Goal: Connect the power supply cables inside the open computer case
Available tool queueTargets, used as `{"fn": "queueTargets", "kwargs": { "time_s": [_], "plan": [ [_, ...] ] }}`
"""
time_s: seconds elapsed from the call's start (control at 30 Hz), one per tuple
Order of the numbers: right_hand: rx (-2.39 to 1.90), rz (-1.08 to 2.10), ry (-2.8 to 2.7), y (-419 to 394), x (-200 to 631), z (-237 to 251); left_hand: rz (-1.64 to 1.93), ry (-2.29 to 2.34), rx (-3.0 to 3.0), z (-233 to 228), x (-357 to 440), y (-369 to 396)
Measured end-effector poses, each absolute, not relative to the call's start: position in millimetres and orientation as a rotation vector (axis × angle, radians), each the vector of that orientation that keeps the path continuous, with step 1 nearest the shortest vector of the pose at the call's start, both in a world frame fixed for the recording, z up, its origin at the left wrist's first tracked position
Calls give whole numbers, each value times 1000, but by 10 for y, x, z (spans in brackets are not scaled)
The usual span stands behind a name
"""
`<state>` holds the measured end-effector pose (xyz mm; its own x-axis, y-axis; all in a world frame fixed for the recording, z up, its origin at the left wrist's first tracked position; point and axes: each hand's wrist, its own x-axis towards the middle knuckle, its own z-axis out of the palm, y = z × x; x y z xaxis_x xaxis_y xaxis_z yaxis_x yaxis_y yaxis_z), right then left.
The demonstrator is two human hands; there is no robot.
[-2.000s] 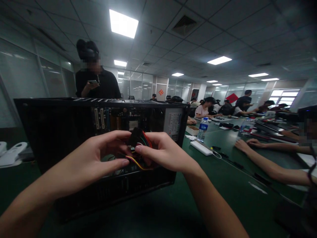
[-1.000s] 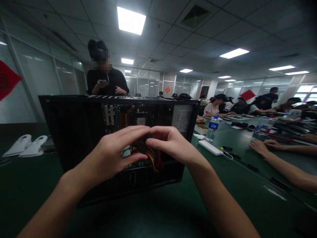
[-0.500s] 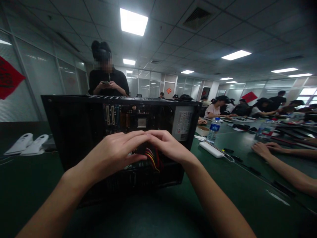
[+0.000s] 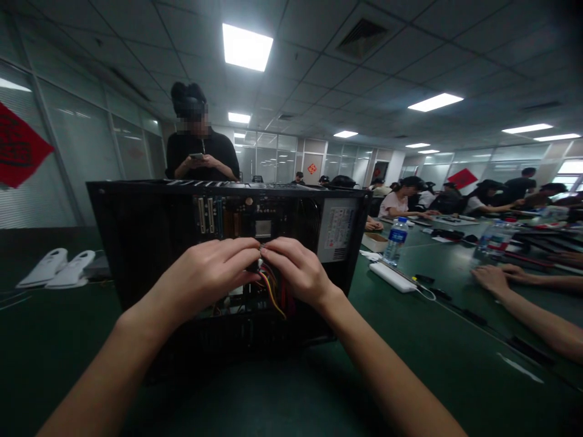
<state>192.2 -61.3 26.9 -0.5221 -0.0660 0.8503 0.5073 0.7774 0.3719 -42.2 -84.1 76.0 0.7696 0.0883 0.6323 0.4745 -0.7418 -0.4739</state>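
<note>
An open black computer case (image 4: 136, 243) stands on the green table (image 4: 291, 394), its inside facing me. Both hands reach into it at the middle. My left hand (image 4: 207, 276) and my right hand (image 4: 298, 270) meet fingertip to fingertip, pinching a small connector on a bundle of red, yellow and black wires (image 4: 273, 291) that hangs below the fingers. Behind them I see the motherboard slots (image 4: 209, 215) and the power supply with a white label (image 4: 337, 227) at the case's right end.
A person in black (image 4: 200, 155) stands behind the case with a phone. A water bottle (image 4: 395, 240) and a white power strip (image 4: 392, 277) lie to the right. Another person's forearms (image 4: 523, 303) rest on the table at far right. Two white devices (image 4: 59, 267) sit at the left.
My hands have pushed deeper into the case and curled from flat fingers into a pinch on the connector. The wire bundle has moved inward with them. The view shifted slightly.
</note>
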Motion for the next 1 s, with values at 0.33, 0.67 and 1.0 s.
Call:
{"fn": "queueTargets", "kwargs": {
  "time_s": [0.33,0.67,1.0],
  "plan": [
    [-1296,-590,-2195,-631,1752,273,-942,-504,-2312,408,-370,-364],
    [-1552,-354,-2360,-262,1750,-34,-960,-895,-2706,-23,-296,57],
    [-1517,-306,-2338,-205,1797,-72,-360,-857,-2795,200,-212,162]
  ]
}}
